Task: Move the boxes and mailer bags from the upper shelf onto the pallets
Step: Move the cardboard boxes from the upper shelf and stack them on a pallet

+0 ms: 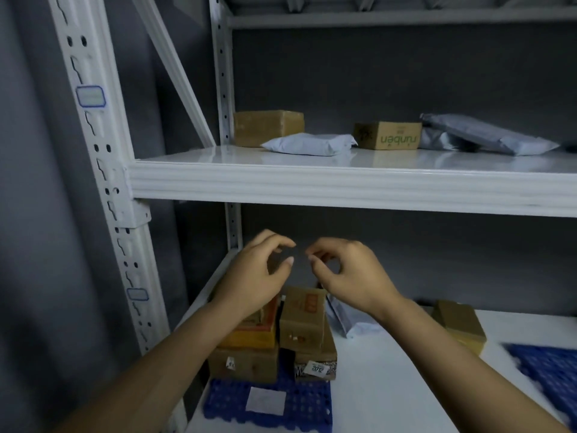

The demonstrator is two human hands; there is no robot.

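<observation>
Your left hand [253,276] and right hand [346,273] are up and hold nothing.
Fingers softly bent, they hang over the stacked boxes [303,320] on the blue pallet [268,401]. A brown box [268,128], a printed box [387,135] and mailer bags [309,144] lie on the upper shelf [312,185].

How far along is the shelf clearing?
Done: brown cardboard boxes stacked on the blue plastic pallet. In hand: nothing; left hand and right hand empty. Left on the white upper shelf: plain brown box, white mailer bag, green-printed cardboard box, grey mailer bags.
</observation>
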